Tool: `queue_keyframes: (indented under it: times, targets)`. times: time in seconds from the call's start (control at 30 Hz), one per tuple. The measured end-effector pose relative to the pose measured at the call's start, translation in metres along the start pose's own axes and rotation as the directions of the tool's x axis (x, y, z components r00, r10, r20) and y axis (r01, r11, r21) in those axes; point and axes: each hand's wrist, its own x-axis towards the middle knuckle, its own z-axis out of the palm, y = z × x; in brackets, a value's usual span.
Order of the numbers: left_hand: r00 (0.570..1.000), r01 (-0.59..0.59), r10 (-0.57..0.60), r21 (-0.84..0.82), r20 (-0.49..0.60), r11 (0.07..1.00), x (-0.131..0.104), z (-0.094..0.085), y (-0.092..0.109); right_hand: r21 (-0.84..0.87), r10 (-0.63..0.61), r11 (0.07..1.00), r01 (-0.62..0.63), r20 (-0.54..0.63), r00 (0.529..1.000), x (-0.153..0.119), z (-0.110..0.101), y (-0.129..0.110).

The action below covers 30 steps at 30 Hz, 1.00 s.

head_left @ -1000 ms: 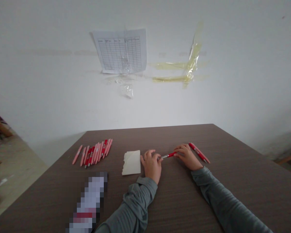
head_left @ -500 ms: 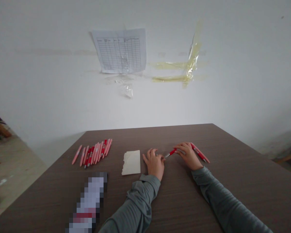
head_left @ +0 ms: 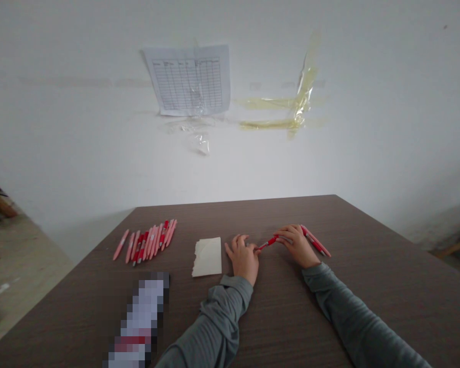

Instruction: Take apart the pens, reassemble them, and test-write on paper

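A red pen (head_left: pixel 270 242) with a pale middle band spans the gap between my two hands, slanting down to the left. My left hand (head_left: pixel 244 259) pinches its lower left end between thumb and forefinger, the other fingers spread over the table. My right hand (head_left: pixel 299 248) grips the upper right end, and its fingers hide that end. Just right of my right hand lie a red pen (head_left: pixel 315 244) and a pink pen (head_left: pixel 325 250), side by side and partly covered by the hand.
Several pink and red pens (head_left: pixel 149 243) lie in a row at the left on the brown table (head_left: pixel 283 317). A torn-edged cream paper piece (head_left: pixel 207 257) is left of my left hand. A pixelated oblong thing (head_left: pixel 140 319) lies near the front. Behind stands a wall with a taped sheet (head_left: pixel 191 82).
A red part now shows at my left fingertips, where a bare silver stretch of the pen was visible before. Both hands have stayed nearly in place.
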Motion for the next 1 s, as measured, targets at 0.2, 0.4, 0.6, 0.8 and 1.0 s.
queue_keyframes:
  times: [0.2,0.4,0.6,0.8,1.0]
  targets:
    - [1.0,0.011,-0.011,-0.004,0.017,1.0,0.0,0.0,0.0,0.032,0.035,0.999,-0.035,-0.002,0.999,-0.001,0.004,0.007]
    - [1.0,-0.001,0.002,-0.019,0.014,1.0,0.0,0.0,-0.001,0.048,0.058,0.997,-0.059,0.019,0.998,-0.001,0.004,0.01]
    - [1.0,-0.006,0.006,-0.016,-0.006,1.0,-0.001,0.0,0.0,0.057,0.068,0.996,-0.07,0.034,0.997,0.001,0.001,0.012]
    - [1.0,0.009,-0.009,0.01,-0.015,1.0,-0.003,-0.003,0.003,0.042,0.087,0.995,-0.085,-0.03,0.996,0.001,-0.002,0.018]
    - [0.999,0.043,-0.042,0.054,-0.024,0.998,-0.005,0.0,0.006,0.036,0.111,0.994,-0.108,-0.077,0.991,-0.001,-0.004,0.022]
